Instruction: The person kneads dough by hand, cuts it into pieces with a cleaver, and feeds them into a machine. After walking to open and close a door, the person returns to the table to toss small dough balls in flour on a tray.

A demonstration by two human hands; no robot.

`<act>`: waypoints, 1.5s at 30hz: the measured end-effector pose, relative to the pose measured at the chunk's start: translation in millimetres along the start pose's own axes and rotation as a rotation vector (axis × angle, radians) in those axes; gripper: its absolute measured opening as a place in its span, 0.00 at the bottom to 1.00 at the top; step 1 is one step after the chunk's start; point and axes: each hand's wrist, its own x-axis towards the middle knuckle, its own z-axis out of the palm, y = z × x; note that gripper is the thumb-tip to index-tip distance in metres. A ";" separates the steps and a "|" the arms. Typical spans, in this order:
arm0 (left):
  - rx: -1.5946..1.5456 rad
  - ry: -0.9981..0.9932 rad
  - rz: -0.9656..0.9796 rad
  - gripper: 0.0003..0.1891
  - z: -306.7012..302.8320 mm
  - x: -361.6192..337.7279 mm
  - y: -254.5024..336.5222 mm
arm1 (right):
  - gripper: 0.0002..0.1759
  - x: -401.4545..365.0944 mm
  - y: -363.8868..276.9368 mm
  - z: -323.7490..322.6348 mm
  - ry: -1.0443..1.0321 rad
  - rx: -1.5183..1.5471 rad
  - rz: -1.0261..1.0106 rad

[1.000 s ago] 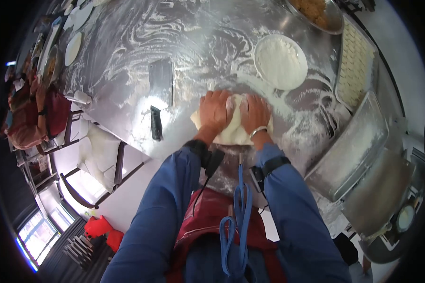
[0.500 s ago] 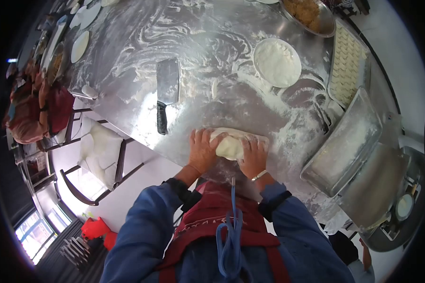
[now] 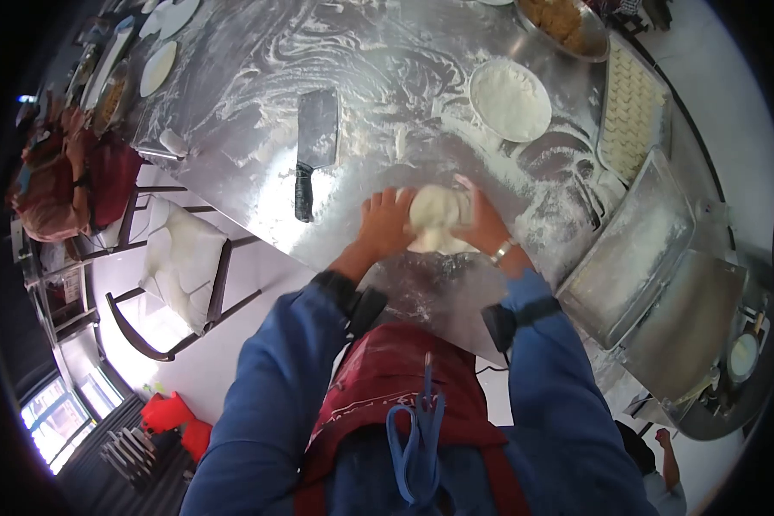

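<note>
A lump of pale dough lies on the floured metal table near its front edge. My left hand wraps the dough's left side, the fingers pointing away from me and the thumb against its near part. On the opposite side, my right hand cups the dough, slightly blurred, with its thumb pressing inward. Between the two hands the dough bulges upward and spreads toward me. Left of them rests a cleaver with a black handle, apart from both hands.
A bowl of flour stands beyond my right hand. At right are a tray of shaped dough pieces and a floured metal pan. A bowl of brown filling sits at the back. A chair and another person are at left.
Both hands have moved forward with the dough. The dough has gone from a wide, flattened roll to a more gathered, bulging lump. My right hand has shifted round to its side.
</note>
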 end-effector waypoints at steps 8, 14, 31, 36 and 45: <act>0.039 0.034 0.157 0.37 -9.7 -71.0 20.6 | 0.50 -102.8 -48.0 22.8 -0.053 -0.422 -0.082; 0.147 0.142 0.141 0.38 13.6 -45.8 20.8 | 0.42 -79.5 -34.9 35.5 0.017 -0.426 0.019; 0.163 -0.018 0.176 0.36 -4.2 -102.3 29.8 | 0.45 -138.5 -42.4 47.2 0.017 -0.409 -0.108; 0.153 -0.112 0.110 0.39 10.1 -76.8 22.3 | 0.38 -118.5 -33.8 47.4 -0.057 -0.366 0.006; 0.233 0.113 0.385 0.32 -39.9 -10.4 69.1 | 0.45 -97.6 -49.4 -33.7 0.217 -0.271 0.049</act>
